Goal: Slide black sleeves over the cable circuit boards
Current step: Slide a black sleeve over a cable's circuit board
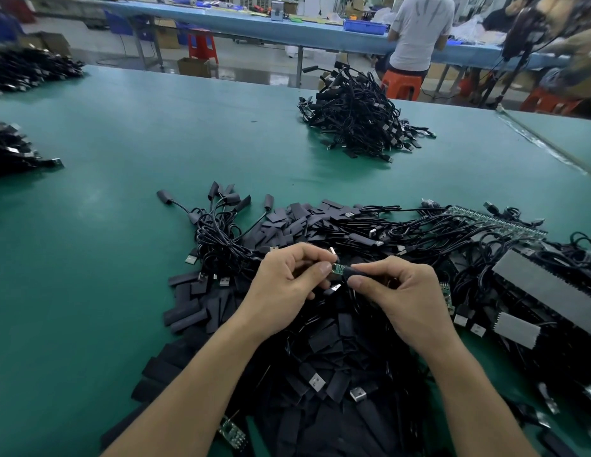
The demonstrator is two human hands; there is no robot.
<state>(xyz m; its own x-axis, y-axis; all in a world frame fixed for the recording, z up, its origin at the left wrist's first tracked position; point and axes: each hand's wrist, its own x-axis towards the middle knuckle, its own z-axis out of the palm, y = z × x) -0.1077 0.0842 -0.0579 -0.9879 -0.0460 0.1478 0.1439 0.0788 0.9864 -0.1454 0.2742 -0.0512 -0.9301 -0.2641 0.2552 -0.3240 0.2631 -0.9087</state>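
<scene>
Head view, and we're mid-slide. The left grip (pixel 284 282) is curled in, thumb and forefinger pinching the bare end of the green board (pixel 337 269). The right grip (pixel 406 298) pinches the black sleeve (pixel 355 273), whose mouth sits at the board's other end. The pair is held between the hands, just above the heap of loose sleeves (pixel 188 316) on the desk (pixel 106 242). Only a short green stretch shows, and the sleeve looks matte and flattened. The next move, I'd say, is to push the sleeve leftward, with the left fingers giving way so it covers fully.
</scene>
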